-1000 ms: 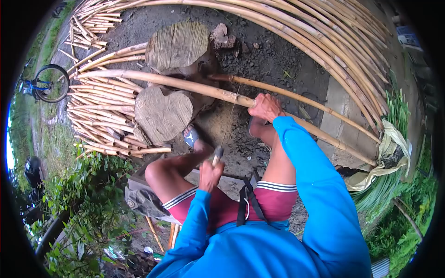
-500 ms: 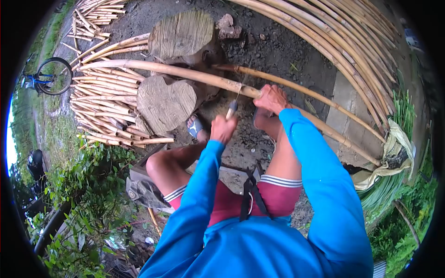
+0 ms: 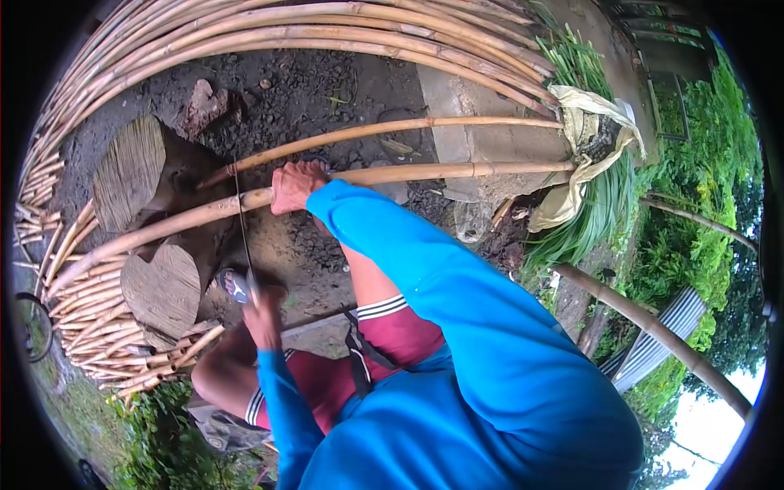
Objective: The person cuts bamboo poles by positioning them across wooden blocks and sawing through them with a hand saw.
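My right hand [image 3: 298, 186] is wrapped round a long bamboo pole [image 3: 163, 230], pressing it from above. My left hand [image 3: 263, 318] grips the handle of a saw. The narrow dark saw blade [image 3: 242, 224] crosses the pole just left of my right hand. The pole's left stretch passes over a heart-shaped wooden stump [image 3: 162, 290] and beside a second stump [image 3: 129, 171]. Its right end reaches a pale cloth sack [image 3: 584, 114]. Behind it lies a thinner bamboo pole [image 3: 343, 135].
Cut bamboo pieces [image 3: 98, 327] are piled at the left. Several long poles [image 3: 351, 37] curve across the top. A rock [image 3: 204, 106] lies on dark soil behind the stumps. Green leaves [image 3: 596, 220] spill around the sack. A thick pole [image 3: 645, 322] slants at the right.
My view has swung to the right, so the stumps and poles appear further left. My left hand has drawn the saw back towards me; my right hand still grips the pole.
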Tool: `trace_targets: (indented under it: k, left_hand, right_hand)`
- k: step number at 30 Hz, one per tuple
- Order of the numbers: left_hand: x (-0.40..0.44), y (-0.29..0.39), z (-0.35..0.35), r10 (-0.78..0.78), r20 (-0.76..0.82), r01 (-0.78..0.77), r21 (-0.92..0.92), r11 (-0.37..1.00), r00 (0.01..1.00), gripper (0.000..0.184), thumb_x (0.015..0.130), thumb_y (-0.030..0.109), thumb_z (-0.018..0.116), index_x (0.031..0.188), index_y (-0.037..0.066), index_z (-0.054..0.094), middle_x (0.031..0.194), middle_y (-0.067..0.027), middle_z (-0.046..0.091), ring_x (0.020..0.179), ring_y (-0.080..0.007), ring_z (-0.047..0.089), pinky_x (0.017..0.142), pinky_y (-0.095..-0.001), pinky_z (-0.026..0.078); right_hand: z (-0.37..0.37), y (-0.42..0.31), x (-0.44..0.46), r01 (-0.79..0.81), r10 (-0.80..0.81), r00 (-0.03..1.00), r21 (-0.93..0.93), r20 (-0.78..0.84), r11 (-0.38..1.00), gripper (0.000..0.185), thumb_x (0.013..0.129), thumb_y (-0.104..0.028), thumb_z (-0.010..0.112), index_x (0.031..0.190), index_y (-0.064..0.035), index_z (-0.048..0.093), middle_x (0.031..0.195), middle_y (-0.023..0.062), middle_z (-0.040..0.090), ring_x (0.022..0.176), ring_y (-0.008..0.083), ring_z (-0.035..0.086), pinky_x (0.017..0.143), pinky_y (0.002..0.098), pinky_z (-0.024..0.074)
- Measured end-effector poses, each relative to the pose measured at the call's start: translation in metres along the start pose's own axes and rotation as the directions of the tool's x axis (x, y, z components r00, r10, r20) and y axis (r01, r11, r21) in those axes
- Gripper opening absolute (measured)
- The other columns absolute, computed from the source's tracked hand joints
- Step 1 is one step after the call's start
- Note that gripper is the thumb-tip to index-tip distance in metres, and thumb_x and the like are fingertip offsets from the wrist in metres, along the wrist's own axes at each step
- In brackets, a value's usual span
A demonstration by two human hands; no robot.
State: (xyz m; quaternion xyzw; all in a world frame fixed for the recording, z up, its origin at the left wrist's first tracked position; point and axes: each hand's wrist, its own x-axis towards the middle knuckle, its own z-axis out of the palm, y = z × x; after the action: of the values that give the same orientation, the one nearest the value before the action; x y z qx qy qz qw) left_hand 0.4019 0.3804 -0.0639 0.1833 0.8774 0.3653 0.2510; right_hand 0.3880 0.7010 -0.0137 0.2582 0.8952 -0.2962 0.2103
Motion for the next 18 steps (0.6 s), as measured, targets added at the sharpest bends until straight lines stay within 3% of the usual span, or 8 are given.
trace_targets:
  k: [1,3,7,8,11,13,16,18]
  left_hand:
    - [-0.028,0.019,-0.008,-0.284,0.033,0.285,-0.15,0.947,0.958,0.054,0.085,0.05,0.061,0.104,-0.001,0.069,0.07,-0.0088,0.061,0.07,-0.0177,0.059,0.064,-0.0368,0.046]
    - [-0.05,0.063,-0.031,-0.417,0.117,0.431,-0.158,0.888,0.901,0.06,0.083,0.053,0.06,0.105,-0.001,0.068,0.078,-0.0112,0.066,0.074,-0.0149,0.059,0.064,-0.0347,0.045]
    - [0.071,0.104,0.0,-0.5,0.016,0.5,-0.037,0.865,0.866,0.049,0.083,0.041,0.064,0.091,-0.007,0.061,0.069,-0.0163,0.061,0.063,-0.0307,0.058,0.062,-0.0434,0.047]
    - [0.075,0.086,0.002,-0.423,0.064,0.405,0.191,0.894,0.904,0.056,0.083,0.046,0.065,0.096,-0.008,0.059,0.079,-0.0264,0.064,0.076,-0.043,0.063,0.072,-0.049,0.048]
    - [-0.029,-0.002,-0.002,-0.336,0.034,0.333,0.086,0.939,0.941,0.065,0.081,0.042,0.07,0.119,-0.009,0.056,0.109,-0.0325,0.063,0.098,-0.046,0.063,0.086,-0.0515,0.048]
    - [-0.056,0.051,-0.032,-0.477,0.174,0.485,0.0,0.875,0.861,0.051,0.078,0.029,0.067,0.116,-0.005,0.061,0.095,-0.0231,0.069,0.085,-0.0359,0.067,0.077,-0.044,0.052]
    - [0.031,0.057,-0.008,-0.426,0.218,0.443,-0.034,0.896,0.878,0.041,0.081,0.034,0.061,0.085,-0.007,0.068,0.069,-0.0226,0.065,0.071,-0.0342,0.066,0.07,-0.0427,0.052]
    - [0.07,0.072,0.007,-0.36,0.097,0.358,0.036,0.933,0.928,0.04,0.084,0.035,0.06,0.087,-0.005,0.064,0.072,-0.0211,0.064,0.067,-0.0348,0.065,0.063,-0.0465,0.051]
  right_hand:
    - [-0.003,-0.001,-0.001,0.01,-0.01,1.0,-0.003,0.028,1.0,0.045,0.067,-0.032,0.065,0.102,-0.0041,0.073,0.106,0.0259,0.068,0.103,0.0423,0.067,0.091,0.0585,0.0499]
    - [0.004,-0.003,0.001,-0.035,0.035,0.999,-0.028,0.011,0.999,0.045,0.067,-0.032,0.065,0.102,-0.0051,0.073,0.107,0.0247,0.069,0.103,0.0426,0.066,0.091,0.0611,0.0487]
    - [0.019,0.004,0.013,0.053,-0.055,0.997,-0.028,-0.057,0.998,0.034,0.066,-0.031,0.065,0.086,-0.0054,0.074,0.086,0.0239,0.07,0.085,0.0388,0.071,0.077,0.0455,0.0567]
    - [0.027,0.005,0.016,0.003,-0.009,0.994,-0.055,-0.106,0.998,0.034,0.065,-0.03,0.065,0.086,-0.0045,0.074,0.086,0.0242,0.07,0.084,0.0411,0.07,0.079,0.0473,0.0565]
    - [0.02,0.002,0.015,-0.027,0.024,0.997,-0.039,-0.068,0.999,0.036,0.069,-0.03,0.062,0.091,-0.005,0.074,0.096,0.0278,0.069,0.094,0.0441,0.068,0.086,0.0483,0.0546]
    - [0.022,0.002,0.016,-0.063,0.057,0.995,-0.069,-0.076,0.996,0.036,0.069,-0.03,0.063,0.093,-0.0056,0.074,0.096,0.0263,0.069,0.094,0.0433,0.068,0.086,0.0481,0.0548]
    - [0.01,-0.002,0.014,-0.038,0.041,0.998,-0.065,0.05,0.997,0.038,0.069,-0.032,0.065,0.095,-0.0066,0.074,0.099,0.0217,0.071,0.094,0.0401,0.069,0.083,0.047,0.0556]
    - [0.011,0.0,0.019,-0.026,0.037,0.99,-0.08,0.134,0.996,0.039,0.07,-0.035,0.066,0.097,-0.0079,0.074,0.101,0.0198,0.071,0.095,0.0387,0.069,0.084,0.0465,0.0556]
